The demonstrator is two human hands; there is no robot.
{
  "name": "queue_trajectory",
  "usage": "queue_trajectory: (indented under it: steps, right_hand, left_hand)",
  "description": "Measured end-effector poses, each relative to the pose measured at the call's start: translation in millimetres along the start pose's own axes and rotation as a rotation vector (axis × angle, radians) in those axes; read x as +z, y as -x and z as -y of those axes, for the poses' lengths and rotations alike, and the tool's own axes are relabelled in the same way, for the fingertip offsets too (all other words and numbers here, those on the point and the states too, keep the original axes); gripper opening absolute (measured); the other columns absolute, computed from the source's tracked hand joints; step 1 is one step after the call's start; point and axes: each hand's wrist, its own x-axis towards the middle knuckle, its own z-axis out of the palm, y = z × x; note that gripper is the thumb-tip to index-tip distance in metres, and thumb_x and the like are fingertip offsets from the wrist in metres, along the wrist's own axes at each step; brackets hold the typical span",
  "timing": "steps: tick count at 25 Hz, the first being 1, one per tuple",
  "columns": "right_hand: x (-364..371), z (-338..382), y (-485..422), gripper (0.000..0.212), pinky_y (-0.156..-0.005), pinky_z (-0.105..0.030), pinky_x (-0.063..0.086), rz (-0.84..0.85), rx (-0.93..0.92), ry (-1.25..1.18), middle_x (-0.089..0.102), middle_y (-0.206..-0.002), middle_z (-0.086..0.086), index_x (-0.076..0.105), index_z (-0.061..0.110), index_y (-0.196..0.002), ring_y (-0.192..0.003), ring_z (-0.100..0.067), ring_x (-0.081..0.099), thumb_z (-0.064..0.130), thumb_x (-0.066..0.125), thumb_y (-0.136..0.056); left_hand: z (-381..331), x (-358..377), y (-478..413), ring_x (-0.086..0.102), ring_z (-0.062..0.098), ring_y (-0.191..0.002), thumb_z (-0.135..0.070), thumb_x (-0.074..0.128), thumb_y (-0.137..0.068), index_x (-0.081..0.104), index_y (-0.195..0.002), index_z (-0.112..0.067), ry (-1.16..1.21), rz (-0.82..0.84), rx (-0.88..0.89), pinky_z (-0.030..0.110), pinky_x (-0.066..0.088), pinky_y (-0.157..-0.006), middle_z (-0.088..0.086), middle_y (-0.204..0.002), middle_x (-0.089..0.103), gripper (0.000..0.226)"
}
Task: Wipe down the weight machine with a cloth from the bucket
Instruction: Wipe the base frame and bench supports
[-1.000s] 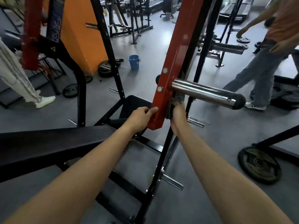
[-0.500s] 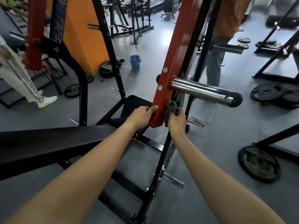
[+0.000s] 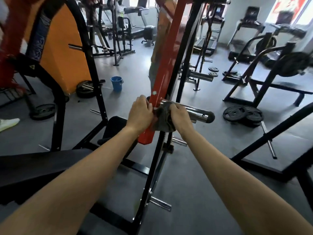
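1. The small blue plastic bucket sits well back on the floor.
2. My left hand grips the long red metal bar, likely to steady it.
3. My right hand squeezes the crumpled grey cloth onto the shiny steel peg.

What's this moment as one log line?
left hand: grips red steel beam | right hand: holds crumpled grey cloth on chrome cylindrical peg
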Motion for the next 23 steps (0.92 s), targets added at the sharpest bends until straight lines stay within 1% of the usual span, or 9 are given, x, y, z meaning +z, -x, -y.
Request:
queue_trajectory:
  steps: [2, 4, 7, 10, 13, 16, 18, 20, 23]
  right_hand:
    - [-18.0, 20.0, -11.1, 0.034, -0.076, -0.039, 0.048, 0.022, -0.034, -0.006, 0.065, -0.083, -0.002, 0.066, 0.016, -0.088, -0.079, -0.02, 0.06, 0.031, 0.039, -0.102]
    - [-38.8, 32.6, -32.2, 0.037, -0.083, -0.041, 0.052, 0.019, -0.065, -0.003, 0.069, -0.091, -0.006, 0.07, 0.012, -0.094, -0.087, -0.025, 0.063, 0.033, 0.04, -0.099]
    - [-72.7, 38.5, -70.6, 0.037, -0.087, -0.043, 0.052, 0.034, -0.098, 0.0, 0.07, -0.095, -0.007, 0.069, 0.016, -0.085, -0.091, -0.028, 0.063, 0.039, 0.04, -0.086]
    - [-110.5, 29.6, -112.3, 0.045, -0.091, -0.046, 0.052, 0.084, -0.086, -0.015, 0.07, -0.099, -0.01, 0.07, 0.016, -0.092, -0.096, -0.033, 0.064, 0.043, 0.037, -0.078]
    - [-155.2, 25.7, -156.2, 0.045, -0.089, -0.049, 0.053, 0.146, -0.085, -0.075, 0.069, -0.093, -0.013, 0.071, 0.012, -0.089, -0.088, -0.03, 0.063, 0.043, 0.039, -0.082]
    - [-187.5, 24.1, -198.4, 0.042, -0.089, -0.047, 0.055, 0.168, -0.066, -0.149, 0.07, -0.094, -0.014, 0.071, 0.006, -0.096, -0.084, -0.025, 0.063, 0.038, 0.044, -0.096]
    - [-203.9, 25.2, -232.9, 0.038, -0.084, -0.043, 0.056, 0.178, -0.047, -0.21, 0.068, -0.087, -0.009, 0.07, 0.01, -0.087, -0.082, -0.024, 0.064, 0.037, 0.046, -0.098]
    - [-210.0, 25.7, -264.3, 0.035, -0.078, -0.041, 0.057, 0.194, -0.033, -0.248, 0.066, -0.081, -0.007, 0.068, 0.013, -0.08, -0.077, -0.025, 0.064, 0.039, 0.049, -0.095]
    - [-205.0, 26.7, -303.5, 0.032, -0.069, -0.044, 0.058, 0.234, -0.005, -0.312, 0.061, -0.076, -0.008, 0.066, 0.015, -0.082, -0.072, -0.026, 0.062, 0.041, 0.05, -0.09]
  left_hand:
    - [-26.3, -0.9, -10.7, 0.05, 0.009, -0.077, -0.023, 0.044, -0.107, 0.044, -0.095, -0.018, -0.023, 0.042, 0.096, 0.021, 0.035, -0.061, -0.005, -0.087, 0.049, 0.013]
    - [-56.0, 1.8, -24.8, 0.057, 0.018, -0.08, -0.023, 0.042, -0.107, 0.044, -0.098, -0.017, -0.067, 0.032, 0.172, 0.029, 0.043, -0.064, -0.001, -0.088, 0.054, 0.011]
    - [-97.9, 23.2, -44.7, 0.053, 0.017, -0.075, -0.022, 0.042, -0.108, 0.042, -0.098, -0.019, -0.133, -0.001, 0.22, 0.029, 0.037, -0.065, -0.003, -0.084, 0.052, 0.01]
    - [-132.5, 66.9, -73.0, 0.053, 0.019, -0.072, -0.02, 0.046, -0.105, 0.042, -0.09, -0.021, -0.119, -0.03, 0.214, 0.034, 0.033, -0.062, -0.001, -0.079, 0.053, 0.015]
    - [-165.4, 116.8, -108.4, 0.055, 0.034, -0.078, -0.014, 0.048, -0.1, 0.047, -0.095, -0.01, -0.174, -0.003, 0.137, 0.038, 0.032, -0.063, 0.015, -0.088, 0.058, 0.006]
    - [-188.9, 148.2, -137.4, 0.056, 0.037, -0.085, -0.006, 0.047, -0.097, 0.048, -0.096, -0.007, -0.202, 0.049, 0.116, 0.04, 0.035, -0.065, 0.02, -0.096, 0.058, 0.001]
    - [-205.4, 164.5, -159.6, 0.055, 0.035, -0.082, -0.006, 0.047, -0.097, 0.049, -0.097, -0.003, -0.178, 0.057, 0.103, 0.041, 0.038, -0.065, 0.02, -0.096, 0.059, 0.004]
    - [-218.7, 173.0, -183.3, 0.049, 0.026, -0.074, -0.008, 0.045, -0.101, 0.048, -0.096, -0.002, -0.149, 0.028, 0.068, 0.038, 0.034, -0.064, 0.014, -0.09, 0.057, 0.008]
    - [-223.6, 178.5, -224.9, 0.042, 0.02, -0.069, -0.012, 0.043, -0.102, 0.048, -0.096, -0.002, -0.147, -0.024, 0.034, 0.037, 0.029, -0.058, 0.008, -0.085, 0.05, 0.012]
